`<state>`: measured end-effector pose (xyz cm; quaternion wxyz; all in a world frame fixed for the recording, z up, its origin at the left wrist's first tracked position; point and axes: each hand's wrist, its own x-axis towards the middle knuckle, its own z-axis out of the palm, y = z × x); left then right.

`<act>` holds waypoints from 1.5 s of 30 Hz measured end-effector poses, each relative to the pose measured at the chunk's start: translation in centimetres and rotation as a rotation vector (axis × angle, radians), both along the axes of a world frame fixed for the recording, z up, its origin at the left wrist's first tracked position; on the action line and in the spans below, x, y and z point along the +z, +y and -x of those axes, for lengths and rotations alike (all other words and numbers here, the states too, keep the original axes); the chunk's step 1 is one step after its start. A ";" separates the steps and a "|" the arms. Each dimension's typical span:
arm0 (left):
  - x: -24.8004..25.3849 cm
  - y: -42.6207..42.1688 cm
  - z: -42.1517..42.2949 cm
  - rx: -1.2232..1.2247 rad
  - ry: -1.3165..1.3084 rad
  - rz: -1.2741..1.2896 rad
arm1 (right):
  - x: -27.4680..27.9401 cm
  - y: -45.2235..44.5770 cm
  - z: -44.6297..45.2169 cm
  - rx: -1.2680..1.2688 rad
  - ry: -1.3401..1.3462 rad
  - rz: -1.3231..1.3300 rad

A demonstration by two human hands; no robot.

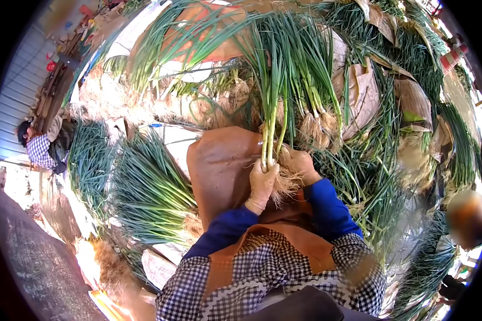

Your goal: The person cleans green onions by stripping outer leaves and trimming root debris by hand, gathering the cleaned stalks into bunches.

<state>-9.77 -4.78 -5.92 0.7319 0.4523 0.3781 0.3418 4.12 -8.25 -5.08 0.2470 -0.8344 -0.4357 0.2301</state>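
Note:
Several long green onions (271,120) stand upright over my lap, their pale stems gathered low down. My left hand (263,182) is closed around the stems just above the stringy roots (286,184). On the other side, my right hand (300,165) has its fingers curled at the base of a green onion stem by the roots; the fingertips are partly hidden. A brown apron (219,166) covers my knees beneath both hands. Just beyond my right hand lies another bunch of green onions (310,104) with its root ends toward me.
To the left lies a large pile of green onions (150,187). More green onions (380,176) are heaped on the right, among brown sacking (361,96). A row of rooted bunches (160,88) runs across the front. Another person (40,147) sits at the far left.

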 end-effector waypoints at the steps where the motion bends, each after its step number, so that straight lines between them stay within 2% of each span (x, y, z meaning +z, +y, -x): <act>1: 0.4 0.1 0.2 0.001 0.042 0.018 | 0.6 -1.3 -0.2 0.022 0.155 0.011; 2: -0.4 0.4 0.1 0.027 -0.124 0.114 | 3.9 -1.6 1.1 -0.147 0.742 -0.436; 4: 0.3 0.2 0.3 -0.039 -0.297 0.354 | -2.1 -2.2 -3.3 -0.020 1.073 -0.491; 5: 1.5 -0.2 0.2 -0.042 -0.298 0.355 | -1.1 -1.7 -2.9 -0.146 1.076 -0.452; 6: 3.0 -0.6 -0.1 -0.120 -0.411 0.485 | 0.1 -1.0 -3.2 -0.049 1.228 -0.373; 7: 3.9 -0.8 -0.2 -0.199 -0.522 0.614 | 0.9 -0.1 -1.9 -0.127 1.329 -0.433; 8: 3.9 -0.7 -0.2 -0.202 -0.521 0.610 | 2.8 1.0 -0.2 -0.203 1.431 -0.492; 11: 3.0 -0.1 0.0 -0.069 -0.639 0.694 | 2.4 1.2 0.1 0.034 1.574 -0.638; 12: 1.9 1.0 1.0 -0.236 -0.804 0.783 | 2.4 1.3 0.4 0.078 1.592 -0.650; 13: 0.8 0.9 0.8 -0.192 -0.779 0.801 | 0.0 1.5 0.8 -0.024 1.558 -0.652; 14: 1.9 0.6 0.6 -0.147 -0.750 0.829 | 1.8 1.6 2.2 -0.146 1.497 -0.655; 15: 1.1 0.4 0.7 -0.144 -0.745 0.838 | 0.3 1.4 1.8 -0.062 1.428 -0.695; 16: 0.0 0.5 0.8 -0.131 -0.786 0.955 | -1.0 1.3 1.4 0.022 1.356 -0.739; 17: -0.7 0.6 0.9 -0.118 -0.828 1.069 | 0.4 1.0 1.5 0.042 1.274 -0.769; 18: -0.4 0.8 1.0 -0.119 -0.825 1.071 | 1.5 0.5 1.7 0.039 1.274 -0.769; 20: 0.2 1.4 1.2 -0.316 -0.943 1.019 | 3.6 -1.0 2.0 -0.068 1.147 -0.482; 21: 0.5 1.2 0.8 -0.149 -0.725 0.880 | 5.6 -1.7 3.4 -0.078 0.988 -0.490; 22: 0.7 1.5 0.9 -0.148 -0.726 0.881 | 7.2 -3.9 2.5 0.166 0.857 -0.400; 23: 0.9 2.0 1.0 -0.250 -0.830 0.900 | 8.3 -6.0 2.1 0.269 0.978 -0.311; 24: 0.9 2.1 1.3 -0.348 -0.932 0.920 | 8.3 -7.9 1.0 0.542 0.987 -0.423; 25: -1.0 2.2 1.5 -0.288 -0.951 0.929 | 10.6 -9.1 0.2 0.648 1.123 -0.463; 26: -1.0 2.3 1.7 -0.288 -0.952 0.933 | 9.8 -10.6 -1.3 0.658 1.356 -0.482; 28: -0.7 2.2 1.8 -0.343 -0.907 0.919 | 9.8 -12.0 -4.4 0.227 0.964 0.064; 30: -0.6 1.5 1.4 -0.331 -0.926 1.002 | 4.6 -10.6 -4.9 0.209 -0.216 0.303; 31: -0.3 1.3 1.1 -0.330 -0.862 0.882 | 2.9 -9.5 -4.5 0.069 -0.058 0.012; 32: 0.0 1.1 0.8 -0.320 -0.799 0.760 | 4.5 -7.8 -3.5 0.079 0.656 -0.232; 33: 0.5 0.5 0.2 -0.235 -0.563 0.472 | 2.9 -6.2 -3.7 0.111 0.896 -0.160; 35: -1.3 1.1 0.0 -0.389 -0.914 0.688 | -0.9 -3.1 -1.3 0.152 0.725 -0.251; 36: -2.2 0.8 -0.7 -0.470 -1.040 0.685 | -1.9 -1.6 -0.1 0.294 0.386 -0.322; 37: -3.2 0.7 -0.7 -0.329 -0.812 0.489 | -2.4 -1.9 0.5 0.228 0.358 -0.334; 38: -4.2 0.7 -0.8 -0.209 -0.535 0.323 | 0.2 -2.2 1.7 0.165 0.330 -0.345; 39: -4.1 1.1 -0.4 -0.260 -0.396 0.158 | 3.8 -2.6 3.1 0.068 0.511 -0.426; 40: -4.0 1.4 0.3 -0.310 -0.251 0.003 | 5.1 -4.0 3.3 0.074 0.515 -0.417; 41: -1.0 1.4 0.7 -0.258 -0.386 0.278 | 5.7 -5.7 3.1 0.197 0.486 -0.306; 42: 0.8 1.3 0.4 -0.252 -0.385 0.285 | 6.5 -7.3 2.5 0.320 0.454 -0.199; 44: 2.7 1.2 -0.3 -0.158 -0.606 0.615 | 8.8 -10.8 0.2 0.388 0.851 -0.118; 45: 0.6 1.2 -0.1 -0.210 -0.387 0.305 | 7.8 -12.5 -1.6 0.279 0.881 -0.027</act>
